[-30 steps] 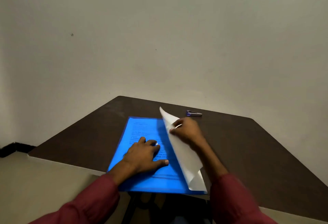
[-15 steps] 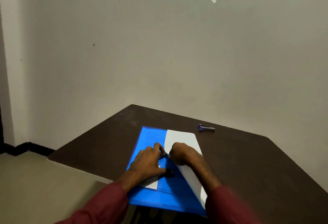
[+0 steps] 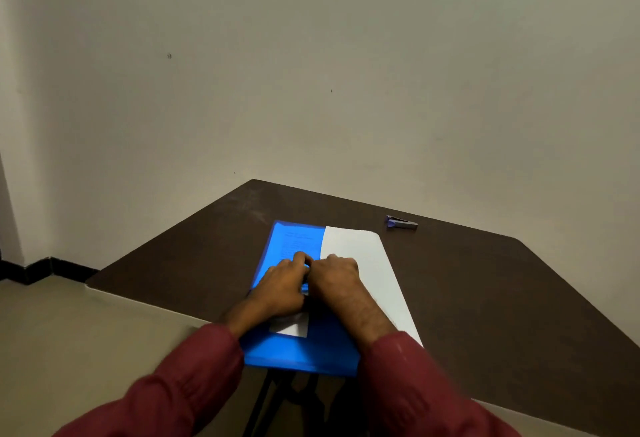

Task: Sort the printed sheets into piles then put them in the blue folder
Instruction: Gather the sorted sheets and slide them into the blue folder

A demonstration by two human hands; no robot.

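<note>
The blue folder [image 3: 277, 350] lies on the dark brown table [image 3: 502, 298], its near end over the table's front edge. Printed text shows through its far left part. A white sheet [image 3: 374, 263] lies flat along the folder's right side. My left hand [image 3: 280, 286] and my right hand [image 3: 337, 280] meet knuckle to knuckle at the sheet's left edge, over the middle of the folder. All fingers are curled. The right hand's fingers fold onto the sheet's edge. What the left fingers hold is hidden. A small white patch [image 3: 291, 327] shows by my left wrist.
A small grey and purple stapler [image 3: 401, 223] lies at the back of the table, right of the folder. A plain wall rises just behind the table. The floor and a black skirting [image 3: 34, 268] are at the left.
The white sheet, raised in my right hand a second ago, now lies flat to the right. My left hand moved from flat on the folder to meet the right hand.
</note>
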